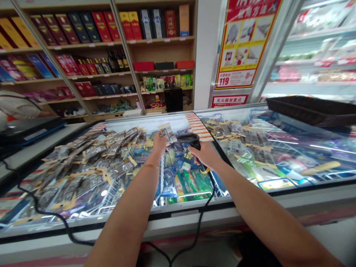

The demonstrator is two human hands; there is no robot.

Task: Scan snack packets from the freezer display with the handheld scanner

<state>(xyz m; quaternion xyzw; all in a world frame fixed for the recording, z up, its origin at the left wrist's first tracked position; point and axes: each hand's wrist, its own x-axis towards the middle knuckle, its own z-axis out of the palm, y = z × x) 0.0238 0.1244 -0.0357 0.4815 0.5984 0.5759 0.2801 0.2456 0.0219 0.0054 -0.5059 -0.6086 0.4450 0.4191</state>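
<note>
Above the glass lid of a freezer, my left hand (pixel 159 144) grips a small clear packet (pixel 167 132) with a yellowish card edge. My right hand (pixel 205 154) is wrapped round the handle of a black barcode scanner (pixel 189 138), its head turned toward the packet. From the scanner's base a black cable (pixel 202 215) runs down past the freezer's front edge. To the left, a wide heap of similar dark packets (pixel 94 152) lies on the glass. Through the lid below my hands, green and blue bagged goods (pixel 191 180) show in wire baskets.
More packets (pixel 244 135) lie on the right-hand lid, near a black tray (pixel 311 111). Shelves (pixel 158 40) with boxes and bottles stand behind. At far left, a person (pixel 19 104) is partly in view beside a counter (pixel 47 148). A red poster (pixel 247 44) hangs on the wall.
</note>
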